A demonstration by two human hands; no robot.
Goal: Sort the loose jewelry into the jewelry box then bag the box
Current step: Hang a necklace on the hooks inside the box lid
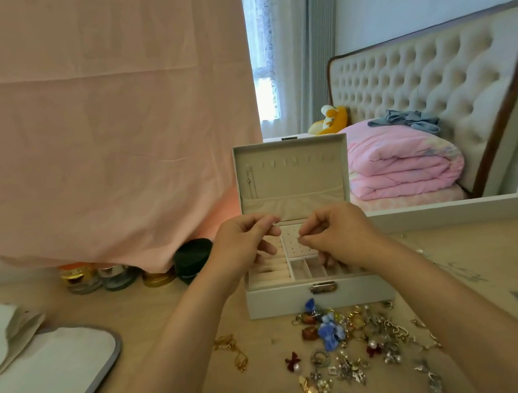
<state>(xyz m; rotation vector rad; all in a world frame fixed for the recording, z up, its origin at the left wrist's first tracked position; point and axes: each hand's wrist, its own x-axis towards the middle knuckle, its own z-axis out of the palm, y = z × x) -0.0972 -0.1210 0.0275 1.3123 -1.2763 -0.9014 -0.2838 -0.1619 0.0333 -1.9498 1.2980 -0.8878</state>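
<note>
While your left hand (246,242) and right hand (337,235) both pinch a tiny piece (299,239), too small to name, over the open jewelry box (320,298) behind the jewelry pile (350,341), lower it slowly into one little slot.

Loose jewelry (351,348) before open jewelry box (319,296) — bag (45,379) left

An open jewelry box (280,301), a scatter of loose jewelry (350,341), a white bag (45,379) and small jars (114,276) are pictured laid out on a wooden counter (128,310).
</note>
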